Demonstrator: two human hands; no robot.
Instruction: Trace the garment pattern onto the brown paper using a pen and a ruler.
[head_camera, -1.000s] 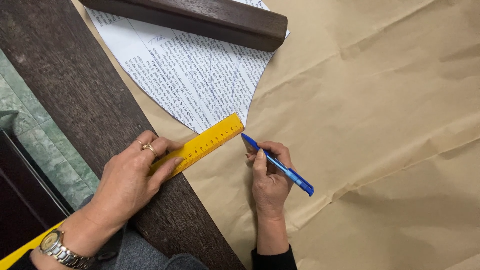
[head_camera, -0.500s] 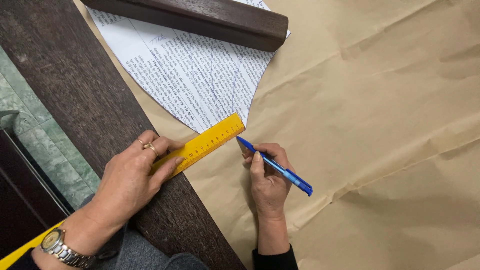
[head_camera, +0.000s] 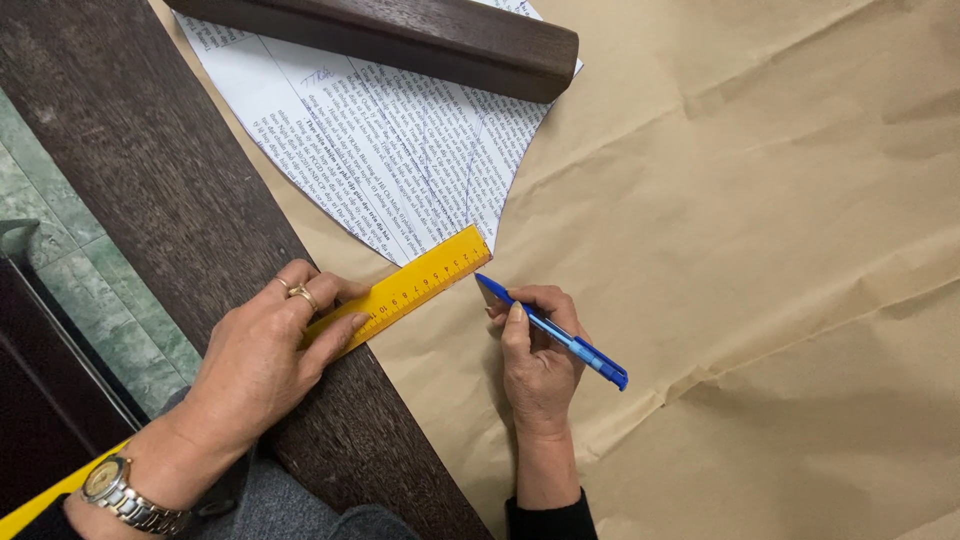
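One ruler (head_camera: 413, 290), one pen (head_camera: 553, 332), one printed sheet (head_camera: 380, 140), one wooden bar (head_camera: 400, 35) — two rings (head_camera: 297, 292), one watch (head_camera: 108, 484).

I saw a dark wooden table (head_camera: 130, 170) running from eleven to six o'clock, with pale green floor tiles (head_camera: 70, 270) at nine o'clock.
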